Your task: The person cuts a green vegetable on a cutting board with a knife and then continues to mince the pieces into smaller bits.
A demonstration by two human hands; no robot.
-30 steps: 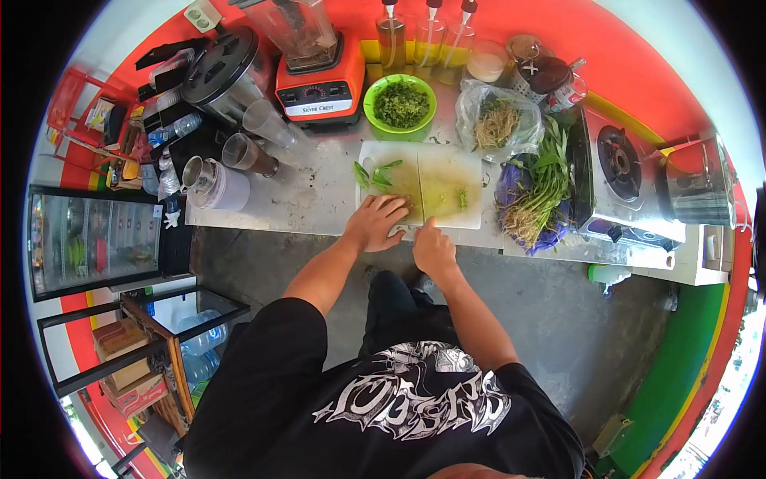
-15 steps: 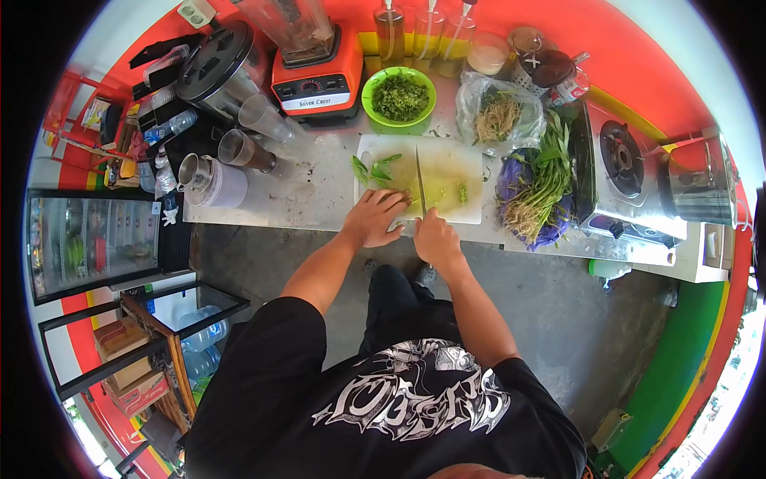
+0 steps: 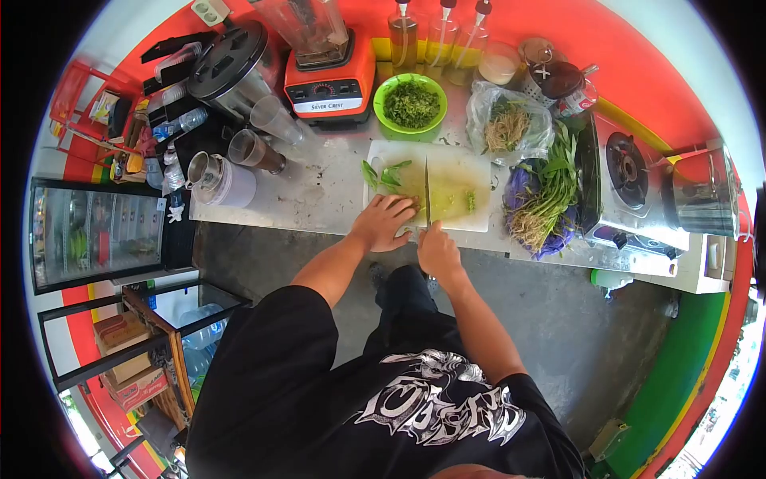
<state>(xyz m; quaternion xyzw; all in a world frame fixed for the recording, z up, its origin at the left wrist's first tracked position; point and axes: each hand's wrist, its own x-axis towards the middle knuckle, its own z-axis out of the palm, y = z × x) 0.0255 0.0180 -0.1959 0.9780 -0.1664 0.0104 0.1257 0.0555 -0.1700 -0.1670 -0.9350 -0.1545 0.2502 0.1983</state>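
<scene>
A white cutting board [image 3: 459, 172] lies near the counter's front edge. My right hand [image 3: 440, 253] is closed around the handle of a kitchen knife [image 3: 428, 190], whose blade points away from me over the board. Beside the blade, my left hand [image 3: 384, 223] presses down with curled fingers on leafy greens. Their green leaves [image 3: 393, 175] stick out beyond the fingers at the board's left; the part under my fingers is hidden. Small chopped green pieces [image 3: 471, 200] lie to the right of the knife. Behind the board, a green bowl [image 3: 441, 120] holds chopped greens.
Right of the board are a bunch of rooted greens [image 3: 550, 199] on purple wrapping and a clear plastic bag [image 3: 481, 120] with more. A gas stove [image 3: 630, 172] stands farther right. An orange blender [image 3: 329, 84], a tall plastic cup [image 3: 271, 120] and a pitcher [image 3: 223, 182] stand at left.
The whole view has shifted slightly, so the counter sits a little lower and farther right. Both hands keep nearly the same places on the board, knife and greens still held.
</scene>
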